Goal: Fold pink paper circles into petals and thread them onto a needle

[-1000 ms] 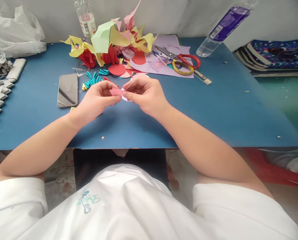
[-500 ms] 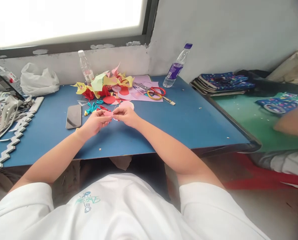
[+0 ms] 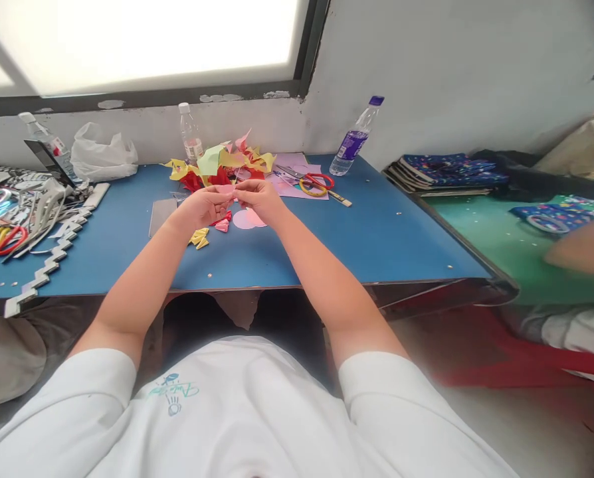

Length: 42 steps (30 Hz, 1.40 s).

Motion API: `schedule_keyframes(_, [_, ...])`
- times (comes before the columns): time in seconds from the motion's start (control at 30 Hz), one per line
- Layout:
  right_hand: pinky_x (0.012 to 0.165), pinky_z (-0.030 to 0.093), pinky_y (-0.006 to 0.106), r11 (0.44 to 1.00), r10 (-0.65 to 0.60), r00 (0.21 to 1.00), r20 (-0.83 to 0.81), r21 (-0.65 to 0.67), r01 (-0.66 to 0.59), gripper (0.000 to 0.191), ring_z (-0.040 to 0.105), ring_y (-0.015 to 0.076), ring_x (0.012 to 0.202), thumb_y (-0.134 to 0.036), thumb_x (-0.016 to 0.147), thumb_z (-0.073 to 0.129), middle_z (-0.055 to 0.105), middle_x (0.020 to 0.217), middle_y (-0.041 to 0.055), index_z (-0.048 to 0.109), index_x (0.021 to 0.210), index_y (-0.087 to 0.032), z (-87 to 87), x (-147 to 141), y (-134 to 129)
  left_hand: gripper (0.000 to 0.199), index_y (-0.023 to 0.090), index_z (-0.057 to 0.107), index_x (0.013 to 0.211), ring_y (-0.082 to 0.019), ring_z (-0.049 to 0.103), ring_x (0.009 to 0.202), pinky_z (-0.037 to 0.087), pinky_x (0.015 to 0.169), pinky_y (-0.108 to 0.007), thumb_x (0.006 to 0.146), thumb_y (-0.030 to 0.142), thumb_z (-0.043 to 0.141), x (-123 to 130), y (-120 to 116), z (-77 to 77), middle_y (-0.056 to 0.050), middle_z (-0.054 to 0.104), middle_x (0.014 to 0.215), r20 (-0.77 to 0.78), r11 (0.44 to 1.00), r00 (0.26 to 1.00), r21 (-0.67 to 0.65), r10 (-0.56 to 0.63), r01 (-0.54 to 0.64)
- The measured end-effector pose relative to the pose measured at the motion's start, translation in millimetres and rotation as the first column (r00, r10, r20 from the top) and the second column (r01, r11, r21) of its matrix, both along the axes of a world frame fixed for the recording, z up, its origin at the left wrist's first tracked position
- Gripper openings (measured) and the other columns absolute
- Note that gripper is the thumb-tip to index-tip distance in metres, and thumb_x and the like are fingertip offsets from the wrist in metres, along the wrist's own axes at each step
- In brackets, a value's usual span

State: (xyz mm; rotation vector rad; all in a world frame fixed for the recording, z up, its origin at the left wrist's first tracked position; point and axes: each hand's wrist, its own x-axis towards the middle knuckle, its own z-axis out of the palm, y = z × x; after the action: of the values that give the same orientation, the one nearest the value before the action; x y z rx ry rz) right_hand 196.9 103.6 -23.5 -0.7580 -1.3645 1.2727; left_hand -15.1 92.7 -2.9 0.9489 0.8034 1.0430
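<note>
Head view. My left hand (image 3: 204,204) and right hand (image 3: 261,198) were pinched nearly closed at the fingertips, both on a small pink paper piece (image 3: 226,190) held between them above the tabletop (image 3: 371,226); I could not make out its fold.

Just beyond them, a heap of crumpled paper scraps (image 3: 217,161) crowded the space. My left forearm and hand partly hid the phone (image 3: 161,216). Nearer in: folded yellow pieces (image 3: 200,238), red and pink pieces (image 3: 222,223) close under the left hand, overlapping paper discs (image 3: 244,219). Right of the heap, red-and-yellow scissors (image 3: 317,184) lay over a lilac sheet (image 3: 290,160); a purple-labelled bottle (image 3: 353,144) stood behind. A plastic bag (image 3: 103,156) sat far left, near tangled clutter (image 3: 42,206).

Surface blue, dotted with pale specks. Grey-white wall behind, bright window (image 3: 152,46) above. At right, a green table (image 3: 469,216) with another person's arm (image 3: 583,249) over it.
</note>
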Motion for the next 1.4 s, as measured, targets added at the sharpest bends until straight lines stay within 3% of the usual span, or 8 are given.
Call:
schedule_keyframes(0.03, [0.069, 0.053, 0.030, 1.000, 0.000, 1.000, -0.004, -0.004, 0.000, 0.053, 0.061, 0.0142, 0.073, -0.055, 0.063, 0.117, 0.074, 0.077, -0.0036, 0.082, 0.088, -0.024, -3.7, 0.7, 1.0, 0.025, 0.013, 0.084, 0.120, -0.020, 0.084, 0.101, 0.071, 0.093, -0.032, 0.104, 0.015, 0.103, 2.1, -0.8, -4.8, -0.010, 0.086, 0.113, -0.036, 1.000, 0.999, -0.016, 0.008, -0.009])
schedule_keyframes(0.1, [0.068, 0.052, 0.030, 1.000, 0.003, 1.000, -0.002, -0.013, -0.003, 0.053, 0.060, 0.0139, 0.070, -0.054, 0.063, 0.118, 0.072, 0.073, -0.0043, 0.082, 0.087, -0.024, -12.6, 3.4, 1.7, 0.043, 0.018, 0.081, 0.152, -0.030, 0.086, 0.127, 0.078, 0.109, -0.050, 0.119, 0.044, 0.091, 6.0, -4.1, -15.0, -0.014, 0.084, 0.149, -0.092, 0.999, 0.995, -0.035, 0.025, -0.028])
schedule_keyframes(0.17, [0.067, 0.052, 0.029, 1.000, 0.001, 1.000, 0.006, -0.021, -0.001, 0.053, 0.060, 0.0133, 0.069, -0.052, 0.062, 0.120, 0.071, 0.072, -0.0049, 0.083, 0.087, -0.024, -21.5, 7.0, 1.3, 0.050, 0.019, 0.078, 0.160, -0.033, 0.084, 0.136, 0.078, 0.115, -0.056, 0.121, 0.049, 0.088, 9.3, -7.8, -23.2, -0.016, 0.080, 0.160, -0.124, 0.998, 0.991, -0.039, 0.041, -0.046])
schedule_keyframes(0.27, [0.064, 0.052, 0.028, 0.999, 0.000, 1.000, 0.031, -0.032, 0.001, 0.052, 0.061, 0.0134, 0.068, -0.050, 0.063, 0.121, 0.073, 0.073, -0.0047, 0.084, 0.088, -0.024, -30.6, 12.3, 0.6, 0.035, 0.018, 0.084, 0.130, -0.024, 0.086, 0.105, 0.075, 0.094, -0.039, 0.108, 0.036, 0.105, 12.8, -10.6, -28.2, -0.012, 0.088, 0.126, -0.149, 0.998, 0.988, -0.034, 0.049, -0.054])
schedule_keyframes(0.4, [0.064, 0.051, 0.028, 0.999, -0.003, 0.997, 0.071, -0.039, 0.005, 0.046, 0.060, 0.0135, 0.068, -0.045, 0.066, 0.121, 0.072, 0.070, -0.0048, 0.085, 0.086, -0.024, -32.0, 14.9, 0.3, 0.049, 0.021, 0.076, 0.097, -0.015, 0.069, 0.065, 0.056, 0.069, -0.032, 0.077, 0.015, 0.121, 15.5, -10.7, -26.1, -0.001, 0.080, 0.081, -0.153, 0.999, 0.987, -0.011, 0.048, -0.050])
schedule_keyframes(0.8, [0.064, 0.048, 0.029, 1.000, -0.014, 0.995, 0.099, -0.026, 0.017, 0.026, 0.056, 0.0133, 0.066, -0.030, 0.077, 0.111, 0.068, 0.066, -0.0041, 0.087, 0.083, -0.022, -23.7, 15.3, -4.5, 0.048, 0.022, 0.071, 0.098, -0.020, 0.078, 0.078, 0.054, 0.076, -0.033, 0.078, 0.017, 0.114, 14.3, -15.9, -21.8, 0.000, 0.078, 0.082, -0.206, 0.997, 0.976, 0.049, 0.074, -0.065])
schedule_keyframes(1.17, [0.063, 0.049, 0.031, 1.000, 0.006, 0.989, 0.151, 0.005, -0.006, 0.023, 0.057, 0.0138, 0.066, -0.030, 0.077, 0.113, 0.078, 0.071, -0.0005, 0.093, 0.084, -0.021, -21.9, 25.8, -5.1, 0.044, 0.021, 0.074, 0.095, -0.017, 0.076, 0.075, 0.053, 0.070, -0.029, 0.072, 0.018, 0.111, 16.9, -21.2, -16.7, -0.002, 0.080, 0.082, -0.262, 0.998, 0.964, 0.054, 0.053, -0.040])
schedule_keyframes(1.4, [0.061, 0.046, 0.031, 1.000, -0.021, 0.995, 0.102, -0.017, 0.023, 0.031, 0.055, 0.0136, 0.062, -0.031, 0.079, 0.116, 0.071, 0.064, -0.0019, 0.086, 0.077, -0.021, -25.5, 20.0, -2.2, 0.045, 0.021, 0.074, 0.088, -0.016, 0.076, 0.076, 0.052, 0.069, -0.026, 0.070, 0.011, 0.113, 21.5, -22.3, -18.5, 0.000, 0.080, 0.082, -0.244, 0.980, 0.956, 0.151, 0.160, -0.125])
